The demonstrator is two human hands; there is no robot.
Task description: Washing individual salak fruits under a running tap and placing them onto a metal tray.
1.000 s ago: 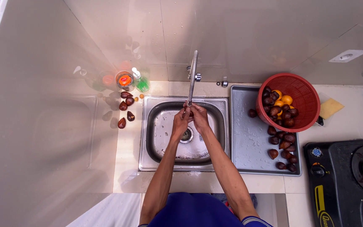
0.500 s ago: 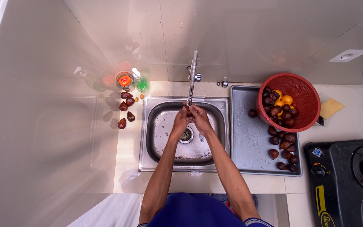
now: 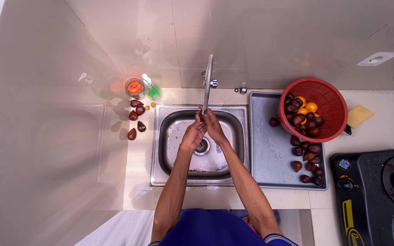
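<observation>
1. Tiled cream walls and a pale counter fill the view from above, with a steel sink set in the middle.
2. Right of the sink lies a wet steel tray; a black gas stove sits at the far right edge.
3. On the tray's far corner stands a red basket, tipped slightly, holding dark brown scaly fruits and a few orange ones. More brown fruits lie loose on the tray below it.
4. Left of the sink, a small group of the same brown fruits rests on the counter, near a green soap bottle and an orange-lidded jar. A yellow sponge lies beyond the basket.
5. A flexible metal tap reaches from the wall over the basin.
6. Both hands meet under the tap's spout. The left hand is loosely curled, fingers bent inward. The right hand is closed around something small at the spout; what it grips is hidden, likely one brown fruit.
7. To rinse well, a sound approach is to keep the hands low in the basin so water stays inside, and turn the piece under the stream while rubbing its whole skin.
</observation>
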